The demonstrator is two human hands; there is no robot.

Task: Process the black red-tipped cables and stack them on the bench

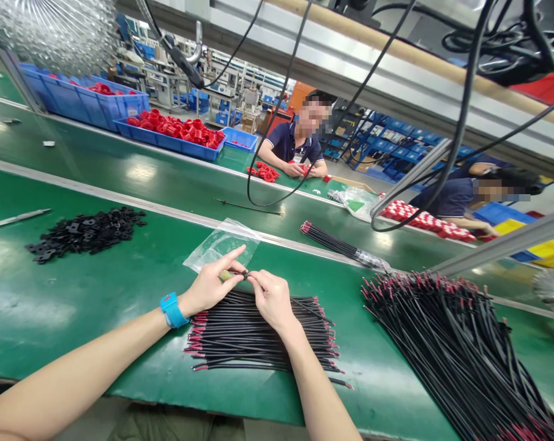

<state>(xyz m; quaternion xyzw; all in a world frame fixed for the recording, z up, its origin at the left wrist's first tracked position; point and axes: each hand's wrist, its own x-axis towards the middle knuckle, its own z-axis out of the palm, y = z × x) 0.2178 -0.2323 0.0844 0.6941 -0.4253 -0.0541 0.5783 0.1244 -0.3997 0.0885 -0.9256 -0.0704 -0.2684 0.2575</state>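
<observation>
My left hand (212,285) pinches a small dark piece (245,275) between thumb and a finger, with its index finger stretched out. The fingers of my right hand (273,299) close on the same piece from the other side. Its exact kind is too small to make out. Something yellowish shows at my left fingers. Below both hands lies a row of short black cables (258,343) with red wire ends, side by side on the green bench. Behind my left hand lies a clear plastic bag (226,242).
Small black flat parts (90,229) are heaped at left, near a pen-like metal tool (17,218). A large pile of black cables (455,349) lies at right, a bundle (338,242) behind. Blue bins (171,146) hold red parts. Two people work across the line; loose cords (299,55) hang overhead.
</observation>
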